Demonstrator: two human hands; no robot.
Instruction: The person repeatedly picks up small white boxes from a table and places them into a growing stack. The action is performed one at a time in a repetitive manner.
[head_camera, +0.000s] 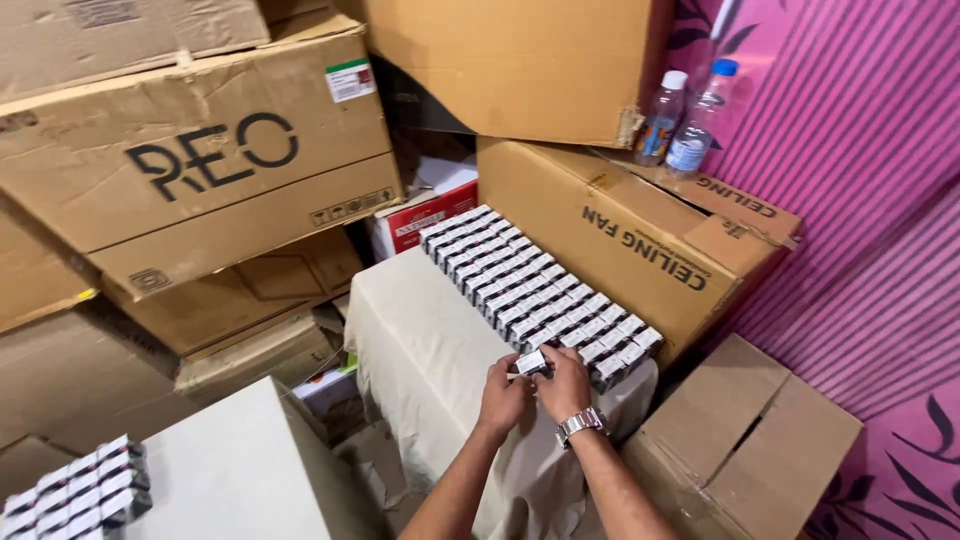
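Observation:
Both my hands meet over a small white and dark box (531, 362) at the near end of a long block of several like boxes (530, 285). My left hand (503, 394) pinches the box from the left side. My right hand (563, 381), with a metal watch on its wrist, grips it from the right. The block of boxes lies in neat rows on a cloth-covered surface (425, 350), along its right side.
Large cardboard cartons (200, 160) are stacked at the left and back. A carton (620, 240) at the right carries two plastic bottles (685, 125). Another carton (745, 445) stands at the lower right. More small boxes (75, 495) lie at the bottom left.

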